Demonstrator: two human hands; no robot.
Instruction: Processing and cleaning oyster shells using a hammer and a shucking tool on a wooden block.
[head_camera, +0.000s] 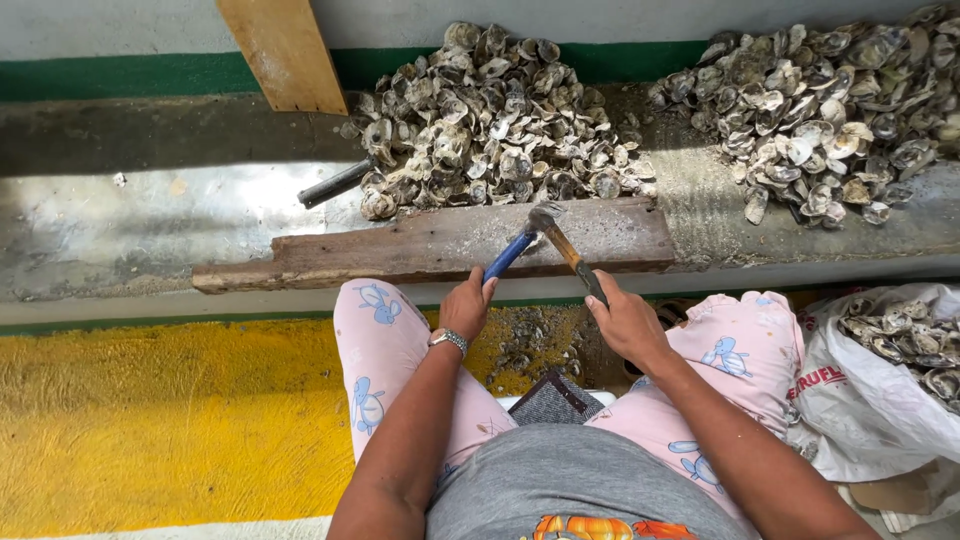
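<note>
A concrete ledge (150, 215) runs across the upper half of the frame, grey and wet-looking, with a yellow painted floor (160, 420) filling the lower left. Two heaps of oyster shells sit on the ledge: one pile (495, 120) at upper centre and a second pile (830, 110) at the upper right, well apart from each other. A white plastic sack (870, 400) at the right edge holds more shells. A weathered wooden board (430, 245) lies along the front of the ledge, just below the centre pile, and a paler plank (285, 50) leans in at the top left. The person sits with knees in pink patterned trousers (375, 350) on either side of the lower centre. A dark metal bar (335, 184) pokes out from the left side of the centre pile. The right hand (628, 322), right of centre, is closed around the wooden handle of a hammer (565, 245), whose head rests over the board near its middle. The left hand (467, 306), just left of centre and wearing a wristwatch (449, 341), grips a blue-handled tool (510, 255) whose tip meets the board right beside the hammer head; what lies under the two tips is too small to tell.
</note>
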